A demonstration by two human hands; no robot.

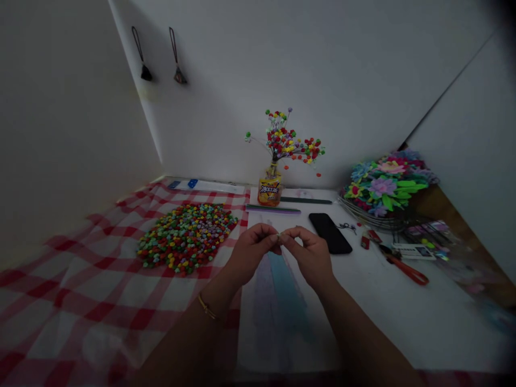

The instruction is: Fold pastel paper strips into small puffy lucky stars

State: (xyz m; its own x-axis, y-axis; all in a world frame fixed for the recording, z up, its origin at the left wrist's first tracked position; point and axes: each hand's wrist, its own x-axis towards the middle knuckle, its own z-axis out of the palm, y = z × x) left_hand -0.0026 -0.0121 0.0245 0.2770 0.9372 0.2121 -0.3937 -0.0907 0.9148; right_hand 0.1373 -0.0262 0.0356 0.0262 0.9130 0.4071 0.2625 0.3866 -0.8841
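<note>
My left hand [258, 244] and my right hand [304, 250] meet fingertip to fingertip above the white board. Both pinch at a tiny pale piece [279, 236] between thumbs and forefingers; it is too small and too covered to name. Beneath the hands lie light-blue paper strips [287, 287] and pale purple strips [264, 295]. To the left, a wide heap of small folded paper stars [187, 236] in many colours rests on the cloth. A gold bracelet circles my left wrist.
A bottle [270, 188] holding wire stems of coloured stars stands against the wall. Right of my hands are a black phone [330, 233], a basket of fuzzy flowers [382, 185] and orange-handled pliers [409, 270]. A red-checked tablecloth [80, 301] covers the left side.
</note>
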